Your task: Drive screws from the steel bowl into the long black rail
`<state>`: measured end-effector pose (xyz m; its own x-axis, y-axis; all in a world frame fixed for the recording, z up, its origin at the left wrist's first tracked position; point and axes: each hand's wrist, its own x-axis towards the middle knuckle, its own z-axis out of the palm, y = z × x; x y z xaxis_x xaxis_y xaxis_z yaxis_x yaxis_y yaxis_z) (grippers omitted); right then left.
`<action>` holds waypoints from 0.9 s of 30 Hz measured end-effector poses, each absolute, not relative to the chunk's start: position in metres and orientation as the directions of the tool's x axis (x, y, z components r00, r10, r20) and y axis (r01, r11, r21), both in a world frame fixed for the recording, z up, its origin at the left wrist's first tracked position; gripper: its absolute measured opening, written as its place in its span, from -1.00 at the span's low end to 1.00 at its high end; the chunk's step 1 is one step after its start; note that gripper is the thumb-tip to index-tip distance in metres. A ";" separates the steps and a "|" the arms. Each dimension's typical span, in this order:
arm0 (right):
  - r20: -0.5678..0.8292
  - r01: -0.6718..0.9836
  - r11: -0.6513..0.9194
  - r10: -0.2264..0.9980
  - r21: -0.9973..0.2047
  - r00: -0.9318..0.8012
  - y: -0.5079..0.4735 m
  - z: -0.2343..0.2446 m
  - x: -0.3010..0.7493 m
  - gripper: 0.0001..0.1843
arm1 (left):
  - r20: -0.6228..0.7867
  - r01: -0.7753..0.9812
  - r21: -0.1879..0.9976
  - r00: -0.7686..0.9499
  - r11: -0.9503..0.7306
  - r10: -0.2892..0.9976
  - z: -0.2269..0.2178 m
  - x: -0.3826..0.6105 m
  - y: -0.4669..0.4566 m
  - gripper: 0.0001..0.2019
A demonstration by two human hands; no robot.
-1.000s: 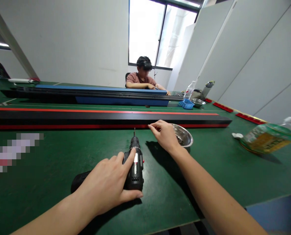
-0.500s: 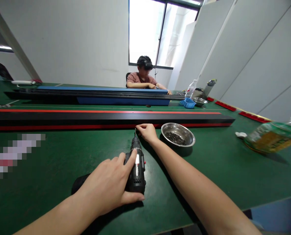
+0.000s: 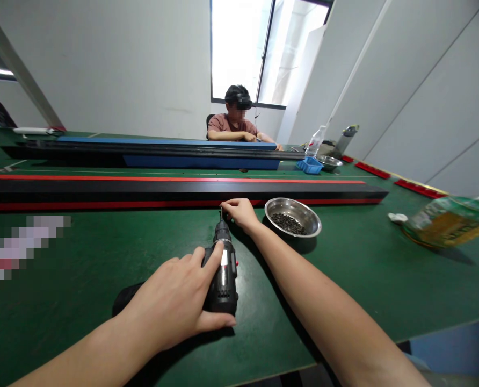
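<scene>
My left hand (image 3: pixel 175 295) is wrapped round a black cordless drill (image 3: pixel 224 279), which lies on its side with its bit pointing away from me. The slim bit (image 3: pixel 222 214) reaches towards the near side of a long black bar with red edges (image 3: pixel 175 188). Beside the bit's tip, the thumb and fingers of my right hand (image 3: pixel 241 214) are pinched together close to the bar; whatever they hold is too small to make out. Just right of that hand stands a steel bowl (image 3: pixel 314 228) with many small dark screws (image 3: pixel 288 223) in it.
Behind the bar lie long black and blue profiles (image 3: pixel 203 161). Across the green table (image 3: pixel 344 279) a co-worker (image 3: pixel 233 126) sits working. A blue basket (image 3: pixel 310 165), another metal bowl (image 3: pixel 330 163) and a bottle (image 3: pixel 315 142) stand back right; a green-yellow container (image 3: pixel 449 223) is at right.
The view has tilted slightly, so most things sit a little higher. Both hands and the drill keep almost the same places against the bar.
</scene>
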<state>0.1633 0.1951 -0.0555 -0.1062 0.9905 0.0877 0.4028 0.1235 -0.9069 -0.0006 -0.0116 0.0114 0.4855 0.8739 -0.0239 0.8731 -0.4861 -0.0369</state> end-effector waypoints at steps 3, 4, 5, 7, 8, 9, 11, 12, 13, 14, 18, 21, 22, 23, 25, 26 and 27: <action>0.093 0.427 0.132 0.989 -0.895 -0.111 0.198 -0.058 0.164 -0.76 | -0.030 0.873 -0.035 0.486 -0.487 0.873 0.012 0.000 -0.011 0.10; 0.096 0.429 0.138 0.988 -0.893 -0.119 0.199 -0.059 0.164 -0.75 | -0.030 0.872 -0.035 0.488 -0.488 0.873 0.012 0.000 -0.012 0.10; 0.098 0.430 0.144 0.987 -0.892 -0.126 0.199 -0.060 0.165 -0.73 | -0.030 0.871 -0.034 0.489 -0.490 0.872 0.012 0.000 -0.012 0.10; 0.098 0.429 0.147 0.986 -0.892 -0.135 0.199 -0.060 0.165 -0.71 | -0.027 0.870 -0.033 0.491 -0.491 0.871 0.012 0.000 -0.013 0.09; 0.096 0.426 0.145 0.986 -0.893 -0.134 0.199 -0.060 0.166 -0.71 | -0.024 0.870 -0.032 0.492 -0.492 0.870 0.012 0.000 -0.013 0.09; 0.095 0.421 0.143 0.987 -0.896 -0.132 0.198 -0.060 0.166 -0.71 | -0.020 0.870 -0.030 0.492 -0.493 0.870 0.012 0.000 -0.013 0.09; 0.099 0.396 0.141 0.987 -0.908 -0.124 0.195 -0.060 0.167 -0.71 | -0.013 0.869 -0.027 0.494 -0.494 0.870 0.012 0.000 -0.013 0.09; 0.108 0.378 0.149 0.986 -0.914 -0.127 0.194 -0.060 0.167 -0.70 | -0.008 0.869 -0.027 0.493 -0.493 0.870 0.012 0.000 -0.013 0.09; 0.122 0.359 0.165 0.983 -0.918 -0.138 0.192 -0.060 0.167 -0.69 | -0.005 0.869 -0.027 0.494 -0.494 0.869 0.011 0.001 -0.012 0.09; 0.139 0.343 0.185 0.978 -0.921 -0.156 0.191 -0.060 0.167 -0.69 | -0.002 0.868 -0.030 0.495 -0.495 0.869 0.011 0.001 -0.012 0.09; 0.160 0.316 0.208 0.972 -0.925 -0.171 0.190 -0.061 0.166 -0.71 | 0.007 0.863 -0.050 0.504 -0.503 0.864 0.010 0.001 -0.010 0.10; 0.147 0.311 0.161 0.987 -0.937 -0.069 0.192 -0.062 0.167 -0.71 | 0.017 0.857 -0.067 0.513 -0.511 0.858 0.008 0.002 -0.008 0.10; 0.146 0.311 0.152 0.988 -0.938 -0.045 0.192 -0.063 0.167 -0.71 | 0.022 0.856 -0.073 0.514 -0.511 0.858 0.008 0.002 -0.006 0.10; 0.149 0.317 0.151 0.988 -0.937 -0.031 0.192 -0.063 0.168 -0.71 | 0.029 0.856 -0.080 0.515 -0.511 0.857 0.007 0.002 -0.005 0.09; 0.169 0.349 0.165 0.985 -0.922 -0.019 0.191 -0.062 0.169 -0.71 | 0.042 0.854 -0.091 0.517 -0.512 0.855 0.007 0.002 -0.001 0.08; 0.190 0.376 0.179 0.982 -0.909 -0.010 0.189 -0.061 0.169 -0.72 | 0.046 0.853 -0.095 0.518 -0.513 0.854 0.007 0.002 0.001 0.08; 0.216 0.407 0.195 0.976 -0.892 0.005 0.188 -0.060 0.169 -0.73 | 0.048 0.853 -0.097 0.519 -0.513 0.854 0.007 0.002 0.004 0.08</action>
